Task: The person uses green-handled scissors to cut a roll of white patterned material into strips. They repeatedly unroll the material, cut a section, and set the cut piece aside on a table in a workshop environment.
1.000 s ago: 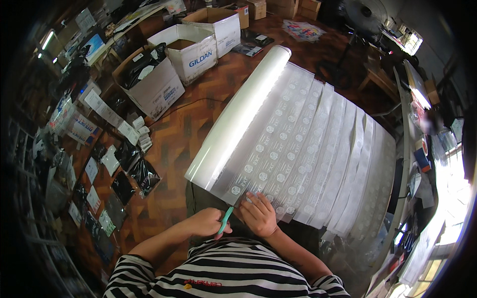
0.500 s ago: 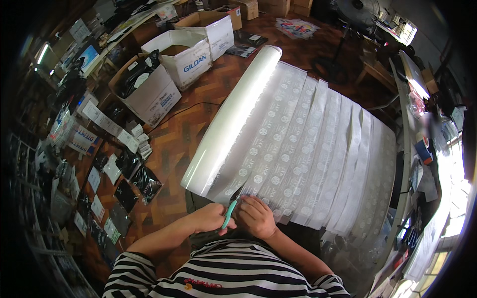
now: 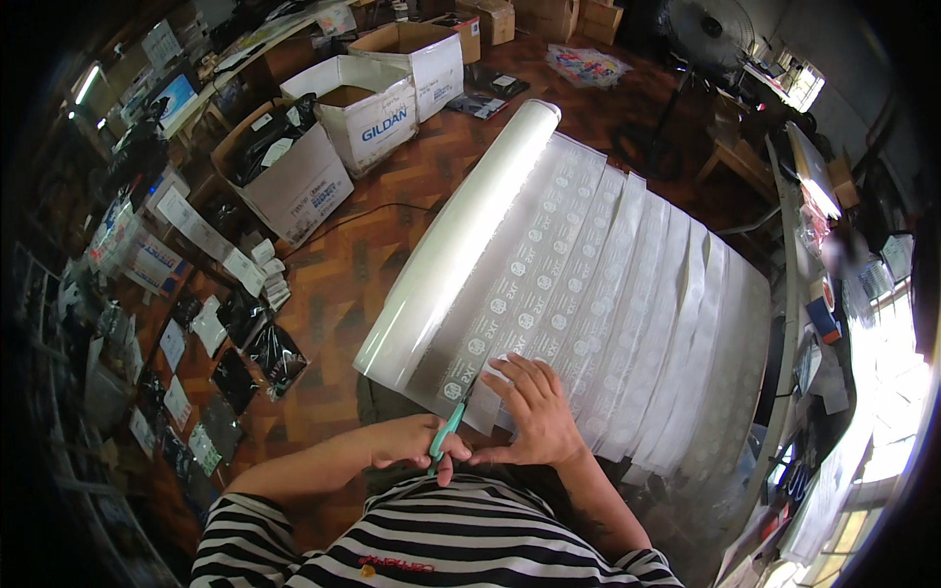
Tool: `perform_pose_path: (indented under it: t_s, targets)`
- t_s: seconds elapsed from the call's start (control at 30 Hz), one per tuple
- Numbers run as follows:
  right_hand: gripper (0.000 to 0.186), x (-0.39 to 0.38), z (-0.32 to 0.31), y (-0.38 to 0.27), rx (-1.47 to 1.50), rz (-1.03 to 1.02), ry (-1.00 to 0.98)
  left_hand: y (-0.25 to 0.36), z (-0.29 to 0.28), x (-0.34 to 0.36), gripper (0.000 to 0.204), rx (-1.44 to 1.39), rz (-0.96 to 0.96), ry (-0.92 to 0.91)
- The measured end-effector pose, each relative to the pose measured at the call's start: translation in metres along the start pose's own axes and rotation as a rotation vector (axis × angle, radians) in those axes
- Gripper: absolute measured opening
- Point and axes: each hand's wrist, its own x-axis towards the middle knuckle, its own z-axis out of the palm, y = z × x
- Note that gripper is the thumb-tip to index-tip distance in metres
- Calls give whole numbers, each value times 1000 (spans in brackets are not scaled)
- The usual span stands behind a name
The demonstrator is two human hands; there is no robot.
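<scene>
The parquet floor [image 3: 343,304] is forming the widest surface, with open cartons [image 3: 299,186] standing beyond the work to the left. The translucent printed film [image 3: 578,284] is lying directly in front of the person, spreading to the right in overlapping bands; its support is mostly hidden. A glossy roll [image 3: 461,240] of film is resting along the left side of that sheet, slanting away. Black packages [image 3: 277,358] are lying on the floor, well apart from the film.

The right hand [image 3: 537,416] is spreading its fingers wide over the film's near edge, the fingertips apparently resting on it and gripping nothing visible. The left hand [image 3: 410,441] is holding turquoise-handled scissors [image 3: 448,436], the blades meeting the near edge just right of the roll. A loose flap [image 3: 482,416] is hanging between the blades and the right hand.

In this inspector's judgement, cutting at the film's near edge is the step in hand. The next move is calling for a flat, steady sheet and blades staying aligned with the bands, fingers clear.
</scene>
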Motion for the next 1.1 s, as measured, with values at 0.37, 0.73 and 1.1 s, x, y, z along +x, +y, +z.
perform_pose_path:
  t_s: [0.37, 0.73, 1.1]
  targets:
    - [34, -7, 42, 16, -243, -71, 117, 0, -11, 17, 23, 138, -22, 36]
    - [37, -11, 55, 23, -240, -88, 118, -10, -21, 32, 21, 270, 38, 56]
    - [46, -12, 56, 28, -270, -99, 50, 39, -24, 25, 24, 447, -58, 144]
